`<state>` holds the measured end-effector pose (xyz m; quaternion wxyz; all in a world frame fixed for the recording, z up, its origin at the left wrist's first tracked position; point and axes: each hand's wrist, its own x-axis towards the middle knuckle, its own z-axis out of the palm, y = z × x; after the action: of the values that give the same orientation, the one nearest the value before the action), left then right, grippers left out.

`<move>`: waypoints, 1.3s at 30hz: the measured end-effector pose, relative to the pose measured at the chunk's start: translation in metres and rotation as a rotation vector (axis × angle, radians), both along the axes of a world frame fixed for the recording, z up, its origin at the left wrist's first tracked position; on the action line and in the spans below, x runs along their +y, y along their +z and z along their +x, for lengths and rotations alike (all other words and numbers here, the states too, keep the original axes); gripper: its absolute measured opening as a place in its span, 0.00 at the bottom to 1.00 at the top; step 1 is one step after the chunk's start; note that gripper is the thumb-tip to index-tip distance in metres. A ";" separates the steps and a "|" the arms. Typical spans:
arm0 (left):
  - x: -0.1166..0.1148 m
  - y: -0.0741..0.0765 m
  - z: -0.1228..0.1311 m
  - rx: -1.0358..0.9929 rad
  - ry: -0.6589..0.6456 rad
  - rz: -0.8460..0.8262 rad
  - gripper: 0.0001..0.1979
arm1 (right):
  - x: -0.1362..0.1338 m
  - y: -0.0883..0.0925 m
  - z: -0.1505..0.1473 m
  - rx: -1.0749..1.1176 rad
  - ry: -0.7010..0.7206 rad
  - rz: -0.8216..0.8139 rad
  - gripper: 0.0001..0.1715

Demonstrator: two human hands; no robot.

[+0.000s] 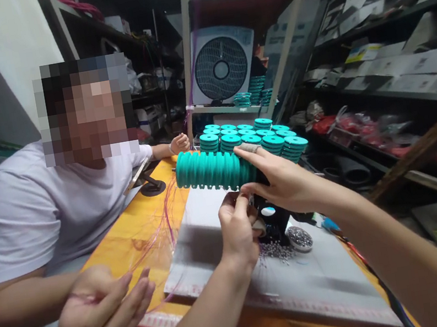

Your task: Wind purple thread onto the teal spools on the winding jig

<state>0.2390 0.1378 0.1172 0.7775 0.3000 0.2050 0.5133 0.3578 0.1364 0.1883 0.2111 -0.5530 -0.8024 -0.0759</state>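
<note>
A row of green ribbed spools lies sideways on a dark device over the grey board. My right hand rests against the right end of this row, its fingers and thumb spread apart around it. Below the spools, my left hand is closed in a pinch near the device; what its fingertips hold is too small to make out. Small metal pieces lie loose under the device, beside a round dish full of them.
At the left sits a person, one hand near thin pink strands over the yellow table. Stacks of green spools stand behind. A fan and loaded shelves are farther back.
</note>
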 end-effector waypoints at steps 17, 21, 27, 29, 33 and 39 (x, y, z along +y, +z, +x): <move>-0.022 -0.029 -0.048 0.091 -0.016 0.154 0.12 | -0.033 -0.014 -0.035 0.085 -0.030 0.326 0.32; -0.036 -0.031 -0.072 0.195 -0.005 0.243 0.13 | -0.067 -0.020 -0.053 0.261 0.008 0.191 0.11; -0.056 -0.012 -0.090 0.209 -0.317 0.306 0.16 | -0.085 -0.016 -0.062 0.622 0.097 -0.227 0.10; -0.059 -0.007 -0.091 0.225 -0.395 0.314 0.16 | -0.086 -0.015 -0.062 0.691 0.130 -0.281 0.09; -0.063 -0.002 -0.094 0.234 -0.421 0.305 0.12 | -0.085 -0.016 -0.063 0.768 0.151 -0.294 0.09; -0.063 -0.006 -0.095 0.157 -0.400 0.228 0.13 | -0.082 -0.025 -0.063 0.814 0.109 -0.275 0.13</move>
<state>0.1441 0.0750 0.1113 0.8063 0.4596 0.1419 0.3442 0.2949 0.0539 0.1631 0.4385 -0.5174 -0.6845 0.2673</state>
